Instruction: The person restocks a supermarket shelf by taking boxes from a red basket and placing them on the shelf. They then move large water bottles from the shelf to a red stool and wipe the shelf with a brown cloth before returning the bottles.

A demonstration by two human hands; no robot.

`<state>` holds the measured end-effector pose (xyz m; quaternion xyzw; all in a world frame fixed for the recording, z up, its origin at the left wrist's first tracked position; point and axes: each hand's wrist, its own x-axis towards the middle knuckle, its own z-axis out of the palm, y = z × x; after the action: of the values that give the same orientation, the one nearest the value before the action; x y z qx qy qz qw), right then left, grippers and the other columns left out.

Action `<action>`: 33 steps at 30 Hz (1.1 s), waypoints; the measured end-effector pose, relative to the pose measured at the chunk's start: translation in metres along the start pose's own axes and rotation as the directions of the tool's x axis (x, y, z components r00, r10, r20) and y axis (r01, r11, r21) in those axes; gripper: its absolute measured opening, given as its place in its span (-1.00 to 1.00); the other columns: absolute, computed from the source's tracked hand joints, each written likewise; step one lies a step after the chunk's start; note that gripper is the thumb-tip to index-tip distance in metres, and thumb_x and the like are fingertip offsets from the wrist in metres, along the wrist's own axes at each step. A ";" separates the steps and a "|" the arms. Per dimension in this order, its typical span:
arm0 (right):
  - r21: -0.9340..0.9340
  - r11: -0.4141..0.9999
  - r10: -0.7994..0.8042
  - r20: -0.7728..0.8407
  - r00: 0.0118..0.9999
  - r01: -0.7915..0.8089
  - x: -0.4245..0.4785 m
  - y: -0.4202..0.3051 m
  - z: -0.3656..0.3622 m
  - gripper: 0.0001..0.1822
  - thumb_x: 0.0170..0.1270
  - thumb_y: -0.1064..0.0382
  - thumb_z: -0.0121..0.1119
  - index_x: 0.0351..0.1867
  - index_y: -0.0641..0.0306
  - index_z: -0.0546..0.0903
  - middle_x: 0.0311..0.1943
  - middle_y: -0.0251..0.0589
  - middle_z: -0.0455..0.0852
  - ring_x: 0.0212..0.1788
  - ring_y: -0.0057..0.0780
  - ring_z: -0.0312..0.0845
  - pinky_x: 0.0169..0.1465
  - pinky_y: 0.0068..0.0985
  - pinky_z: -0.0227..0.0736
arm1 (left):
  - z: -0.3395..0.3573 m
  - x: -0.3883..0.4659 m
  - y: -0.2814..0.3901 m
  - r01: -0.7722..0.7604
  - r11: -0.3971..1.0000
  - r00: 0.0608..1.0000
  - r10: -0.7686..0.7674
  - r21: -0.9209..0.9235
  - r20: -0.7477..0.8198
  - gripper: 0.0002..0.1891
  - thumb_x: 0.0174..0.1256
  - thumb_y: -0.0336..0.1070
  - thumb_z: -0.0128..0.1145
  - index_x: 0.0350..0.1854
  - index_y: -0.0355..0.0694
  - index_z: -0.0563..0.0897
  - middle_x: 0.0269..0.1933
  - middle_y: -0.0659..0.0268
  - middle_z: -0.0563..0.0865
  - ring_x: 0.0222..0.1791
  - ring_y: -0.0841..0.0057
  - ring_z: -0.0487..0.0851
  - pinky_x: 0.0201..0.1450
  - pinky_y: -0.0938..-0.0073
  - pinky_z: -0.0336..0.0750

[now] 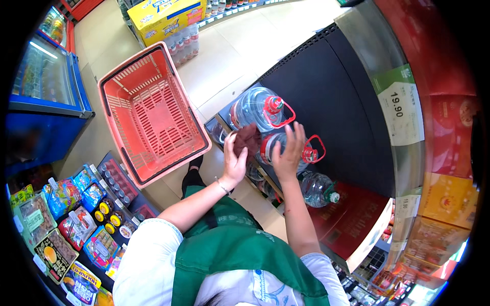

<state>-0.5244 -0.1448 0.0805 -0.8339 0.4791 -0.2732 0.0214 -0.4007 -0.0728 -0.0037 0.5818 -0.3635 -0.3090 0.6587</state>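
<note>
My left hand (235,160) grips a crumpled dark brown cloth (247,140) beside the large water bottles. My right hand (289,153) has its fingers spread over the middle bottle (270,147), a clear plastic one with a red cap and red carry handle; whether it touches the bottle I cannot tell. Just beyond it on the dark shelf lies another large clear water bottle (252,109), also with a red cap and handle. A clear bottle with a white and green cap (317,189) lies nearer to me, next to my right forearm.
A red plastic shopping basket (205,147) stands to the left, its inside bare. Beyond it are a yellow carton (168,19) and shrink-wrapped bottles (183,44). Packaged snacks (78,225) fill a lower-left display. A red box (352,218) and a shelf edge with price tags (400,109) stand right.
</note>
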 end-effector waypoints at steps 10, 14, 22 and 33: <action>0.092 0.991 0.085 0.156 0.984 -0.101 0.023 0.021 0.060 -0.74 0.01 0.27 0.31 -0.44 0.25 0.41 -0.55 -0.14 0.43 -0.38 -0.11 0.41 0.27 -0.07 0.18 | 0.045 0.149 -0.033 -0.387 0.887 0.892 0.291 0.252 0.347 -0.51 0.07 -0.30 0.26 0.08 -0.15 0.42 0.24 0.13 0.42 0.29 0.11 0.33 0.32 0.16 0.21; 0.104 0.985 0.108 0.241 0.964 -0.136 0.031 0.015 0.061 -0.72 0.05 0.26 0.29 -0.51 0.24 0.37 -0.60 -0.15 0.41 -0.42 -0.11 0.39 0.18 -0.11 0.25 | 0.061 0.212 -0.051 -0.194 0.920 0.842 -0.021 0.340 0.538 -0.64 0.14 -0.17 0.15 -0.02 -0.17 0.59 -0.06 0.12 0.65 0.02 0.09 0.54 0.17 0.18 0.40; 0.126 0.987 0.073 0.169 0.983 -0.095 0.031 0.022 0.074 -0.75 0.12 0.31 0.22 -0.49 0.26 0.35 -0.54 -0.13 0.41 -0.35 -0.06 0.40 0.19 -0.04 0.23 | 0.029 0.150 -0.175 0.486 0.846 0.858 -0.510 0.221 0.065 -0.50 0.31 0.04 -0.01 0.17 -0.18 0.46 0.14 -0.07 0.51 0.18 0.05 0.44 0.26 0.20 0.29; 0.060 0.995 0.079 0.062 0.995 -0.082 0.022 0.001 0.052 -0.56 0.02 0.31 0.32 -0.06 0.32 0.45 -0.10 -0.05 0.55 0.16 0.06 0.31 0.30 0.06 0.05 | 0.025 0.027 -0.034 0.890 0.248 0.438 -0.700 -0.383 0.564 -0.38 0.47 -0.03 -0.13 0.42 -0.25 0.05 0.38 0.22 0.25 0.37 0.43 0.22 0.40 0.41 0.09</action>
<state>-0.4920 -0.1748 0.0459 -0.8206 0.5027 -0.2621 0.0726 -0.4065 -0.1129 -0.0328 0.3719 0.0275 -0.7816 0.5000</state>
